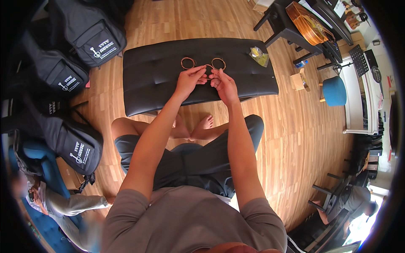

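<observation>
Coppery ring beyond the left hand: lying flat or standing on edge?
Flat: the coppery ring shows a round outline against the black bench.

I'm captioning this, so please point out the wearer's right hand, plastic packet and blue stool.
Wearer's right hand [225, 86]: head view, middle of the hand.
Plastic packet [259, 57]: head view, middle of its wrapping.
Blue stool [335, 91]: head view, its blue padding.

The coils look metallic, the bench smooth glossy leather, the floor wood.
</observation>
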{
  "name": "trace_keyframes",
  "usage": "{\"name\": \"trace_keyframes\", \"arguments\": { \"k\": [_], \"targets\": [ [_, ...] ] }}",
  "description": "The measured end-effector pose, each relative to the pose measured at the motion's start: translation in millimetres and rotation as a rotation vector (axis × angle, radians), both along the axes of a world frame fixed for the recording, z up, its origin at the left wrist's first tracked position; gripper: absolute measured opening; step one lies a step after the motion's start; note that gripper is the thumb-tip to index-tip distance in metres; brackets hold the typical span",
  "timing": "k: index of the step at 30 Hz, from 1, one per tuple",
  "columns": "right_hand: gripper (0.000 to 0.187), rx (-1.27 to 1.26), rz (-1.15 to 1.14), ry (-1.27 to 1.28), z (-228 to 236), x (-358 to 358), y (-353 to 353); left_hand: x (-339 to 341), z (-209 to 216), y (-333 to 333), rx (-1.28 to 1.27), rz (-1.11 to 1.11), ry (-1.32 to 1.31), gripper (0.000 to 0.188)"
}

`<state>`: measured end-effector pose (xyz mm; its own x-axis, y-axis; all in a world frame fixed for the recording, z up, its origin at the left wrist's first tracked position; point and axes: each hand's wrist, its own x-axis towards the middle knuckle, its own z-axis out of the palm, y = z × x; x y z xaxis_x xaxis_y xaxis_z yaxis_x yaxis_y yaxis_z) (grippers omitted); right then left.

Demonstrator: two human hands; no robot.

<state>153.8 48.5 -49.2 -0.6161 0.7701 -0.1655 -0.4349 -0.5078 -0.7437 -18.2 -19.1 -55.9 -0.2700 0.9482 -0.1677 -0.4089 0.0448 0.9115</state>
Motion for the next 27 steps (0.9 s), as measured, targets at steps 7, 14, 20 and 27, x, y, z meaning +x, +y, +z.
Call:
{"name": "trace_keyframes", "arguments": {
  "k": [7, 14, 20, 27],
  "targets": [
    [0.02, 0.13, -0.124, -0.12, -11, -7, -3, -1, 2, -2, 0.005, -0.094, 0.064, 0.036],
    [0.02, 0.317, -0.402, -0.361, -15, -32, -18, 0, 8, -5, -0.044, -0.106, 0.071, 0.037],
    [0.036, 0.334, -0.447, -0.388, -4, -37, -23, -4, 1, -6, 0.025, -0.093, 0.011, 0.037],
    [0.034, 0.167, -0.329, -0.269, 6, -22, -17, -11, -1, -5, 0.063, -0.087, -0.139, 0.032]
  ]
}}
